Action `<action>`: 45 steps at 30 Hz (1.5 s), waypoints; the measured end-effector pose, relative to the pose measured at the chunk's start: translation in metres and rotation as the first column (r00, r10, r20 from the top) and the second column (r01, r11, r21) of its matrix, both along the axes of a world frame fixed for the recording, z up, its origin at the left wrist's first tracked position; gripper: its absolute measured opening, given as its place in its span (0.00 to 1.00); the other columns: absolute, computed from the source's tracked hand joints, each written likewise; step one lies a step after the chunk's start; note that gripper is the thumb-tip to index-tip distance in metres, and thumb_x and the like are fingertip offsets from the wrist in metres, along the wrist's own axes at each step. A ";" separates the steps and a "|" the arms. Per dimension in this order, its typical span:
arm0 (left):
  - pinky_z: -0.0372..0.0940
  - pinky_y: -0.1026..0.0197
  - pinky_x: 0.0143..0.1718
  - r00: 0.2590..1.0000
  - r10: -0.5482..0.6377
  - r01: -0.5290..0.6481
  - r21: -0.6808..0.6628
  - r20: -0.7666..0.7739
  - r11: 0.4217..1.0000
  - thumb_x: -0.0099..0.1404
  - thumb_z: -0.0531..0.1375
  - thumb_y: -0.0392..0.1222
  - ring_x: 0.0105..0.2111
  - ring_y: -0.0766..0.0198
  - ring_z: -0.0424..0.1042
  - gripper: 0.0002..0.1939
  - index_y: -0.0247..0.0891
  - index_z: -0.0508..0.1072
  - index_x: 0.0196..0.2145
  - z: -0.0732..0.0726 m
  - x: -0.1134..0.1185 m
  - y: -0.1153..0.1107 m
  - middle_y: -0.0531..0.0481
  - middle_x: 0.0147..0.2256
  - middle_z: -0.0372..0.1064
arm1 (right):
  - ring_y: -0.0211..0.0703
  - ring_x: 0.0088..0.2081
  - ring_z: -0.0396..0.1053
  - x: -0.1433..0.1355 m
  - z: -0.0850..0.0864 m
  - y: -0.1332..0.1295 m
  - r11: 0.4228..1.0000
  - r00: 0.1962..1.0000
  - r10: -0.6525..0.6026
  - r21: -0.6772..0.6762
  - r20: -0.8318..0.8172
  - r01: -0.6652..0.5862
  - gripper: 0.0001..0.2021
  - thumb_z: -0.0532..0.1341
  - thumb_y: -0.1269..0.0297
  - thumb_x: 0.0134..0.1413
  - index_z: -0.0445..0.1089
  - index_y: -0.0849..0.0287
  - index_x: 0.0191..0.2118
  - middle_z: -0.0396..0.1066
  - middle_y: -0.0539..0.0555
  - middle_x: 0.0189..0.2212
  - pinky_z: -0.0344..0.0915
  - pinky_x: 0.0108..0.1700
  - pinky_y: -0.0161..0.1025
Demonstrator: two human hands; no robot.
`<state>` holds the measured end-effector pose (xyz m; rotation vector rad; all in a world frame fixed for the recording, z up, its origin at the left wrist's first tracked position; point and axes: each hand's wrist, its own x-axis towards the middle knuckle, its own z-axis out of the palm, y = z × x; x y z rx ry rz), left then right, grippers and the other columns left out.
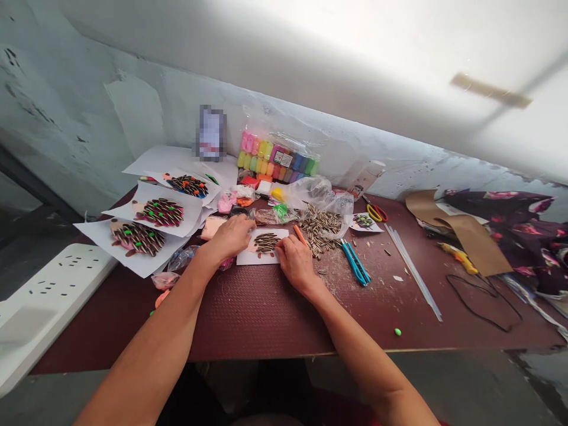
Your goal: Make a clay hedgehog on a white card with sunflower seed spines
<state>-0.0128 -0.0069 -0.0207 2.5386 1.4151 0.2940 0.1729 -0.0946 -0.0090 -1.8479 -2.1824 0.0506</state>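
A small white card (242, 258) lies on the table between my hands, bearing a hedgehog shape covered in striped sunflower seeds (267, 242). My left hand (233, 235) is at the card's upper left edge, fingers curled down beside a dark packet (239, 212); what they hold, if anything, is hidden. At the card's right edge, my right hand (296, 258) has its fingers bent together, their tips by the seeds; I cannot make out anything in them. An orange stick-like tool (300, 235) lies just beyond this hand, near a heap of loose sunflower seeds (317, 229).
Seed-hedgehog sheets (160, 213) overlap at left, near a white power strip (48, 296). Colourful clay packs (277, 158) lean on the wall. At right are a blue cutter (355, 264), scissors (376, 212), glue sticks (415, 274) and a yellow glue gun (461, 258) with its cord.
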 end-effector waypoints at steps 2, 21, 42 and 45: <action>0.63 0.55 0.49 1.000 -0.002 0.002 -0.007 -0.007 1.000 0.62 0.53 0.33 0.48 0.54 0.68 0.17 0.38 0.75 0.46 0.001 0.000 0.000 0.42 0.43 0.71 | 0.43 0.38 0.71 0.000 0.000 0.000 1.000 1.000 -0.002 0.000 0.012 0.002 0.08 0.55 0.69 0.64 0.71 0.58 0.36 0.73 0.54 0.35 0.64 0.48 0.40; 0.63 0.53 0.49 1.000 -0.011 0.011 -0.003 0.004 1.000 0.62 0.52 0.33 0.47 0.52 0.69 0.17 0.38 0.75 0.45 -0.001 0.000 0.000 0.41 0.43 0.70 | 0.43 0.38 0.70 0.028 0.009 0.007 0.977 0.978 -0.173 0.108 -0.113 0.186 0.10 0.54 0.67 0.65 0.72 0.58 0.36 0.73 0.55 0.37 0.61 0.39 0.36; 0.62 0.55 0.51 1.000 0.009 -0.009 -0.018 -0.017 1.000 0.61 0.52 0.32 0.49 0.54 0.69 0.18 0.38 0.73 0.47 0.003 -0.001 -0.003 0.42 0.45 0.70 | 0.44 0.44 0.70 0.070 0.021 0.016 0.877 0.886 -0.457 -0.126 0.080 0.463 0.12 0.56 0.66 0.63 0.78 0.56 0.42 0.75 0.55 0.41 0.59 0.41 0.35; 0.62 0.55 0.50 1.000 0.005 -0.005 -0.027 -0.014 1.000 0.61 0.52 0.32 0.49 0.53 0.69 0.19 0.38 0.73 0.47 0.004 0.000 -0.002 0.41 0.45 0.70 | 0.43 0.45 0.69 0.067 0.019 0.016 0.899 0.906 -0.419 -0.112 0.067 0.424 0.12 0.57 0.64 0.63 0.78 0.54 0.45 0.73 0.55 0.42 0.59 0.42 0.34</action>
